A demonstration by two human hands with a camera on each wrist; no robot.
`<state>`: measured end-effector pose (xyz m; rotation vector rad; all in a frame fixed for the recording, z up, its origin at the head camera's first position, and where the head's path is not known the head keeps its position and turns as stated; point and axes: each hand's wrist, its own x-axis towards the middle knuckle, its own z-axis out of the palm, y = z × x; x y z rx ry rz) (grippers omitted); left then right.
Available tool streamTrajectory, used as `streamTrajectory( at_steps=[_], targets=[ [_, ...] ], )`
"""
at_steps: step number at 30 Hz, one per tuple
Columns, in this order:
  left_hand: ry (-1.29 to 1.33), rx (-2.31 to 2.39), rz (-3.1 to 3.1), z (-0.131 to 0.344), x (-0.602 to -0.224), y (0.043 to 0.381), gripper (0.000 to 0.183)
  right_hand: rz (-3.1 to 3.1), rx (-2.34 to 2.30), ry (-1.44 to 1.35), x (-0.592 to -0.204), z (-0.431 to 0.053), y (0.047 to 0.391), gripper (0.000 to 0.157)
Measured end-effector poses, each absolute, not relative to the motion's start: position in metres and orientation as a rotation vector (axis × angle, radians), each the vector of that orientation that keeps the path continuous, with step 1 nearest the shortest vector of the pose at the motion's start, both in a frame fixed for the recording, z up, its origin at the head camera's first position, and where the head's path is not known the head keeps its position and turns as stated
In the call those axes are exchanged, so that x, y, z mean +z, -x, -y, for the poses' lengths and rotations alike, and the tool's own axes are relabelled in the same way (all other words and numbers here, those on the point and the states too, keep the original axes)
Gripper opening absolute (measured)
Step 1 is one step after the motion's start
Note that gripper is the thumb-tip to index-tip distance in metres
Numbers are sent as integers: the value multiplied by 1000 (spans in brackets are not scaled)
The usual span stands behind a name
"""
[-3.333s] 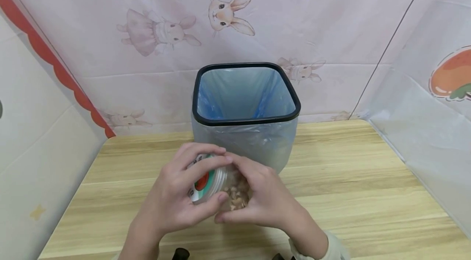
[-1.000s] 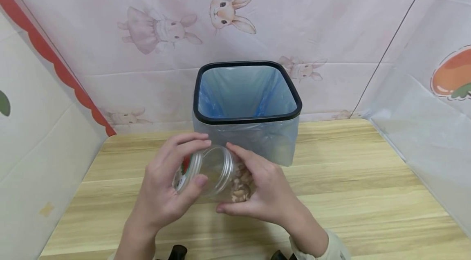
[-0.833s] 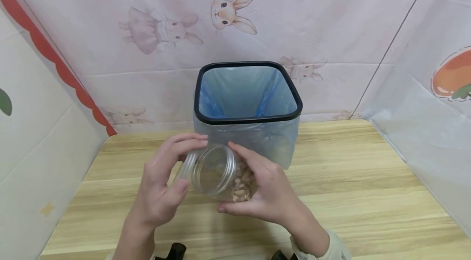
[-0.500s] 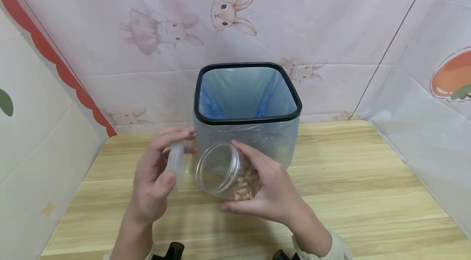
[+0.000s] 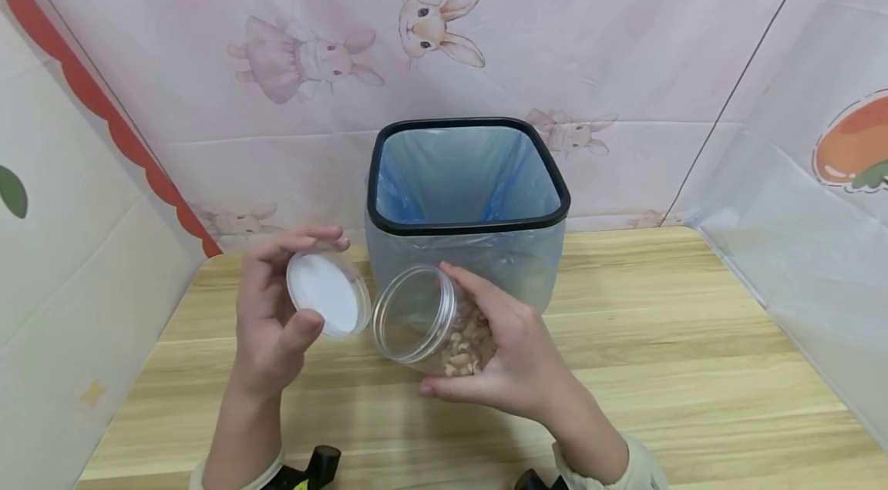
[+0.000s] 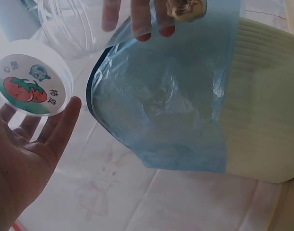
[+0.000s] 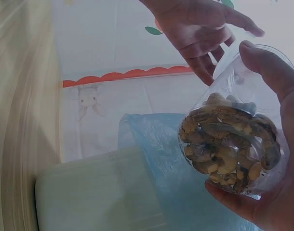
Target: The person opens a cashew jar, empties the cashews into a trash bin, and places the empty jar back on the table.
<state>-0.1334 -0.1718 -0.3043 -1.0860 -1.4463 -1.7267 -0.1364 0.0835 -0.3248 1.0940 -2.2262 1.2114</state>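
Note:
My right hand [image 5: 509,344] grips a clear plastic jar [image 5: 416,317], tilted with its uncapped mouth toward the left. Brown, nut-like pieces [image 7: 229,144] are heaped at the jar's base end. In my left hand [image 5: 274,313], thumb and fingers hold the round lid [image 5: 326,293] by its edge, its white inner face turned toward the head camera. A printed label with red fruit shows on the lid's outer face [image 6: 29,86] in the left wrist view. The lid is off the jar, close beside its mouth.
Behind the jar stands a bin [image 5: 472,266] with a black rim and a translucent bluish liner bag [image 6: 166,110]. It rests on a wood-grain table [image 5: 666,351]. Fabric walls with printed rabbits [image 5: 430,24] and fruit enclose the back and sides.
The left hand has lifted the lid off the jar, carried it left and turned its inner face up. The right hand has shifted slightly right with the jar.

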Motion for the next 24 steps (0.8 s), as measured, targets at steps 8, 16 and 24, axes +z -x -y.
streamTrajectory(
  at_steps=[8, 16, 24],
  targets=[
    [997, -1756, 1420, 180, -305, 134, 47, 2209, 1221, -1100, -324, -85, 137, 109],
    [894, -1641, 1574, 182, -308, 133, 39, 2193, 1228, -1104, -324, -87, 138, 109],
    [794, -1539, 1669, 180, -309, 132, 35, 2194, 1217, -1101, -323, -87, 139, 109]
  ],
)
